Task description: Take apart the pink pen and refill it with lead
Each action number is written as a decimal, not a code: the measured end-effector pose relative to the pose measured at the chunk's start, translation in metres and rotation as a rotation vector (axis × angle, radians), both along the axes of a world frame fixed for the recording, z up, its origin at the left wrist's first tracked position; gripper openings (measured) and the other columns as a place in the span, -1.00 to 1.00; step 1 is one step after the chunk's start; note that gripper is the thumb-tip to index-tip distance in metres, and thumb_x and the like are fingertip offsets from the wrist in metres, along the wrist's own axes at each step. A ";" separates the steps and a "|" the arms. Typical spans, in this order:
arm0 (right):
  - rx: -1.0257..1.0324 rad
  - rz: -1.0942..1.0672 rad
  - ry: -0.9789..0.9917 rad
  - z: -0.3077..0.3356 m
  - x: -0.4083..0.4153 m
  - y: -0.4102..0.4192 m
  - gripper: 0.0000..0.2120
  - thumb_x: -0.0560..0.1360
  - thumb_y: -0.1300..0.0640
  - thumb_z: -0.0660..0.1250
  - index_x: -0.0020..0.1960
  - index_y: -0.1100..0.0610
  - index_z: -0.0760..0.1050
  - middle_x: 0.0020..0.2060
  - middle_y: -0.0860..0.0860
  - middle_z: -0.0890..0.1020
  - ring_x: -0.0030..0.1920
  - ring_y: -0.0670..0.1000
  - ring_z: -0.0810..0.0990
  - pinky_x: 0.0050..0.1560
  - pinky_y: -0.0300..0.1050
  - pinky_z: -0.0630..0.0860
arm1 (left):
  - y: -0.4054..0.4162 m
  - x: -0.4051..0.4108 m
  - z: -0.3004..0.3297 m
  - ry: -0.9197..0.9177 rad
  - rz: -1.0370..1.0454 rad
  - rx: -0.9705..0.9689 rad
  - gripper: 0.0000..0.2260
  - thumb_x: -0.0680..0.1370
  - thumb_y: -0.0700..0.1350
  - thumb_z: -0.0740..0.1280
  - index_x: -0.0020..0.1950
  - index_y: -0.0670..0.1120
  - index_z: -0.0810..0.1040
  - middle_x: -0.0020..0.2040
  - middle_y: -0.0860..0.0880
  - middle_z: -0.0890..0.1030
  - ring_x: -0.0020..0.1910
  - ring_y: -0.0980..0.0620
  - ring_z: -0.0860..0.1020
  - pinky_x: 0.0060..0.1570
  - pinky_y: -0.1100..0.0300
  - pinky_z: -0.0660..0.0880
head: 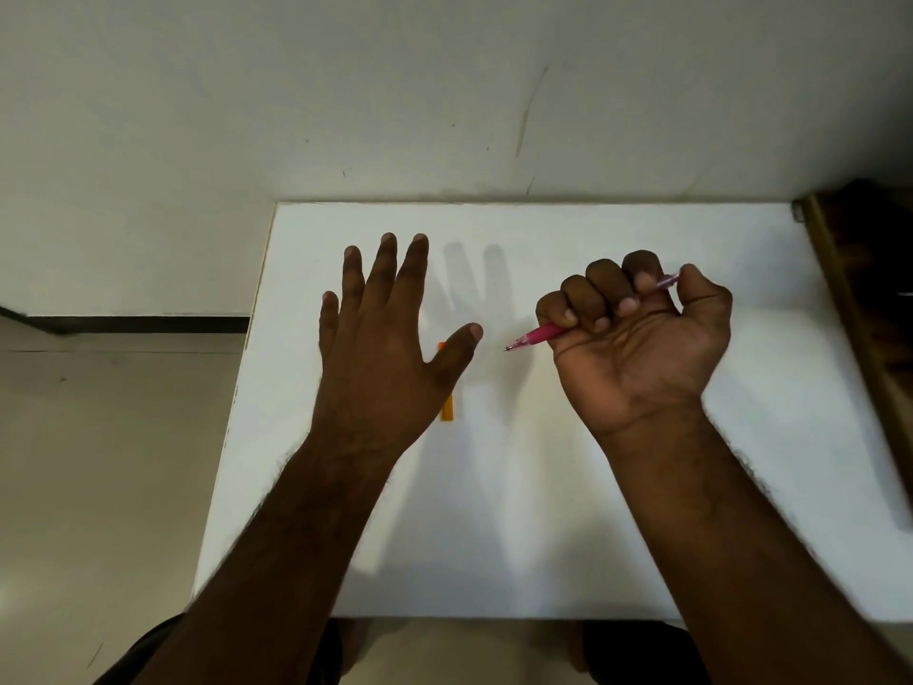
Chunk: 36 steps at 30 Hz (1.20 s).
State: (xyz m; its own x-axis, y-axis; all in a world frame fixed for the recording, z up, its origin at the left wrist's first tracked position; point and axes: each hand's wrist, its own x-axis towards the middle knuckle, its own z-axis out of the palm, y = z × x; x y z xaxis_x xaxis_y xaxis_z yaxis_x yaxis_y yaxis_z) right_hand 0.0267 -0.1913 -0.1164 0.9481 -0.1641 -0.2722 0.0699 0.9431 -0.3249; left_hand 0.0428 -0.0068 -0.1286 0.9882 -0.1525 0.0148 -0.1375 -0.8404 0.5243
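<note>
— Two hands up: the right hand (637, 338) fists the pink pen (541, 333) above the tabletop (543, 511); the left hand (380, 338) hovers spread, empty.
— Pinch the tip with the left, twist gently; the orange lead case (448, 411) waits underneath.

We see a smooth, matt white tabletop (543, 511), a glossy translucent pink plastic pen (541, 333), a shiny orange plastic lead case (448, 410) and dark wooden furniture (859, 289) beside it.
</note>
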 end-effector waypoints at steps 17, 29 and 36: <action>-0.017 0.026 0.019 -0.007 0.002 0.001 -0.61 0.59 -0.10 -0.03 -0.29 0.10 0.27 -0.44 -0.03 0.26 -0.43 0.00 0.18 -0.30 -0.12 0.25 | 0.002 0.002 -0.001 0.024 0.015 0.012 -0.25 0.53 0.32 0.24 0.62 0.09 0.04 0.65 0.03 0.01 0.62 -0.03 -0.15 0.54 -0.18 -0.06; -0.015 0.006 0.030 -0.007 0.003 -0.001 -0.58 0.59 -0.15 -0.02 -0.29 0.10 0.29 -0.43 -0.03 0.24 -0.43 0.00 0.16 -0.30 -0.12 0.25 | 0.004 0.002 -0.002 0.021 0.021 -0.006 -0.27 0.53 0.30 0.26 0.62 0.09 0.07 0.64 0.04 0.02 0.62 -0.02 -0.15 0.53 -0.17 -0.06; -0.019 -0.015 0.038 -0.008 0.002 -0.001 -0.60 0.60 -0.10 -0.03 -0.32 0.10 0.28 -0.46 -0.03 0.24 -0.45 0.00 0.16 -0.31 -0.12 0.26 | 0.004 0.003 -0.002 0.025 0.024 -0.008 -0.26 0.53 0.31 0.26 0.62 0.09 0.07 0.64 0.04 0.03 0.62 -0.02 -0.14 0.53 -0.16 -0.06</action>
State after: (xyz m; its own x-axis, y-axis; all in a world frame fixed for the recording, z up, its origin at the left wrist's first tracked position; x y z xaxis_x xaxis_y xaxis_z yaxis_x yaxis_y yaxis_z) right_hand 0.0290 -0.1925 -0.1244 0.9346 -0.1840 -0.3044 0.0716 0.9357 -0.3456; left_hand 0.0457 -0.0023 -0.1311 0.9916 -0.1289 -0.0089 -0.1043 -0.8391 0.5338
